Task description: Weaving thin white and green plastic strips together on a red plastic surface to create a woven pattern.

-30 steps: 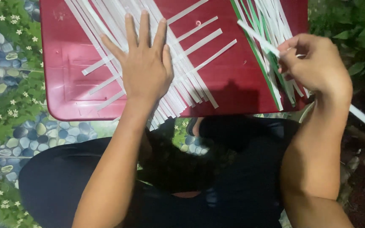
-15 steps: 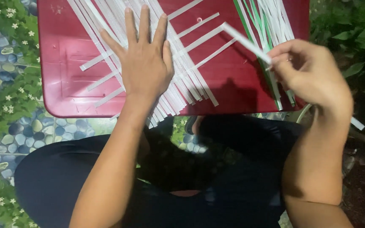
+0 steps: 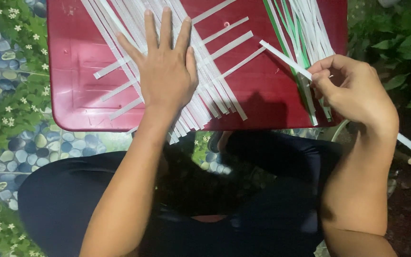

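- Two hands work over a red table [image 3: 86, 102]: the left hand [image 3: 167, 76] lies flat, fingers spread, pressing down on a mat of white strips [image 3: 205, 90] that cross each other; it grips nothing, it only weighs them down.
- One loose white strip [image 3: 284, 58] is pinched between thumb and fingertips of the right hand [image 3: 353, 90], closed on its near end. The strip slants up and to the left from the pinch, its free end above the bare red surface, just short of the crossing strips.
- Risk, as I judge it: the strip is held only at one end, so the long free part could sag or twist and miss the gap it is aimed at.
- Should the flat palm lift or slide, the crossed strips beneath it would likely spring apart, since nothing else seems to hold them.
- Several strip ends overhang the near table edge by the left wrist; a knock from the forearm might drag them out of line.
- More strips, white and green [image 3: 300, 43], lie in a bundle under and beyond the right hand, close enough to be caught by its knuckles.
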